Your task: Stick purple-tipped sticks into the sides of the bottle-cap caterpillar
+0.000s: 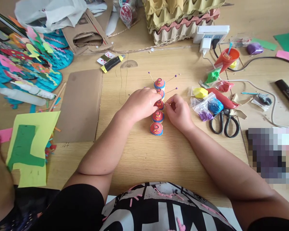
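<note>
A row of several red domed clay figures (157,116) with blue rims and small yellow features runs away from me down the table. Thin sticks with purple tips (175,76) jut out from the sides of the far ones. My left hand (143,102) lies over the row from the left, its fingers closed on the middle figure (159,104) and partly covering it. Just right of that figure, my right hand (179,113) is closed in a pinch on what looks like a thin stick, mostly hidden by the fingers.
Scissors (225,123), bagged clay (215,105) and an orange cup (227,57) lie to the right, near a power strip (211,33). Egg trays (183,22) are stacked behind. Left are cardboard (79,106), yellow paper (38,147) and another person's arm (0,186).
</note>
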A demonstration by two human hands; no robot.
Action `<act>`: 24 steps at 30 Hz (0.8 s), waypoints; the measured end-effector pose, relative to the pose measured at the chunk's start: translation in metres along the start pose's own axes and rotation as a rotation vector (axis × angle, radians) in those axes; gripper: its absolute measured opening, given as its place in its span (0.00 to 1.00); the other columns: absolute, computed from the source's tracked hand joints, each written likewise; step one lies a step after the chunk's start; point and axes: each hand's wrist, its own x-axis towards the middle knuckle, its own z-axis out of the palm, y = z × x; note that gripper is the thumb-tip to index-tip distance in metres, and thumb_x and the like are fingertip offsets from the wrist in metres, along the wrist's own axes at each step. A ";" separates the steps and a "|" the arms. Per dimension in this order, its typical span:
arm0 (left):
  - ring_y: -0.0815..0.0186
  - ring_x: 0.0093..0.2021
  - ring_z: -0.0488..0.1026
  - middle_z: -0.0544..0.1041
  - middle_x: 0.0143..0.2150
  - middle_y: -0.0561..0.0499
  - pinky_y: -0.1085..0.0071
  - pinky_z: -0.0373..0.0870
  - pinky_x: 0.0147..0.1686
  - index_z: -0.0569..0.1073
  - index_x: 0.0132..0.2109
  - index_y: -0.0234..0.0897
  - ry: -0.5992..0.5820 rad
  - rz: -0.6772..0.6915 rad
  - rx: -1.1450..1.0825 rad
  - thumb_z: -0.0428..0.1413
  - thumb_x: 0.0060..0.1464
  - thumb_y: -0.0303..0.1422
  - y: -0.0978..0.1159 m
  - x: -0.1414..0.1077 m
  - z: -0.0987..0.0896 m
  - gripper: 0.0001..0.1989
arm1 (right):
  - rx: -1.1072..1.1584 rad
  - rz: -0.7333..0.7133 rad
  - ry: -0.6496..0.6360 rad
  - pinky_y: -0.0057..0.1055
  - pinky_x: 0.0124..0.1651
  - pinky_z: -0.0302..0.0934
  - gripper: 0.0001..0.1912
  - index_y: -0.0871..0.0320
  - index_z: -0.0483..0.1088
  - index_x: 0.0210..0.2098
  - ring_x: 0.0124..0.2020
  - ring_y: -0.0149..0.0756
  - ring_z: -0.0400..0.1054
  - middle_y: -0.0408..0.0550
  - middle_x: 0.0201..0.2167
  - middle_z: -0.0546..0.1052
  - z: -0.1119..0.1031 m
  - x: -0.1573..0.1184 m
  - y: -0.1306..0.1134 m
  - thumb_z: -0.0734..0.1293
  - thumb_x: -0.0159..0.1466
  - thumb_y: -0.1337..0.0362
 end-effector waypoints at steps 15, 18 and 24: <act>0.53 0.47 0.77 0.81 0.44 0.44 0.61 0.72 0.43 0.79 0.43 0.38 0.005 -0.027 0.005 0.56 0.60 0.30 0.003 0.000 -0.001 0.07 | -0.083 -0.060 -0.021 0.34 0.39 0.60 0.07 0.52 0.61 0.34 0.34 0.38 0.67 0.47 0.33 0.75 0.003 -0.003 0.001 0.64 0.65 0.68; 0.54 0.48 0.77 0.81 0.44 0.45 0.62 0.72 0.44 0.79 0.43 0.38 0.006 -0.026 0.009 0.57 0.59 0.30 0.002 0.000 0.000 0.07 | -0.047 -0.044 -0.019 0.34 0.38 0.59 0.06 0.53 0.62 0.34 0.32 0.37 0.66 0.46 0.31 0.74 0.003 -0.001 0.003 0.64 0.65 0.68; 0.55 0.47 0.77 0.81 0.45 0.45 0.63 0.72 0.44 0.79 0.43 0.38 0.008 -0.020 -0.002 0.57 0.59 0.31 0.001 0.000 0.001 0.07 | -0.019 -0.042 -0.004 0.33 0.36 0.58 0.06 0.53 0.62 0.33 0.31 0.36 0.65 0.44 0.29 0.73 0.003 0.001 0.005 0.65 0.65 0.67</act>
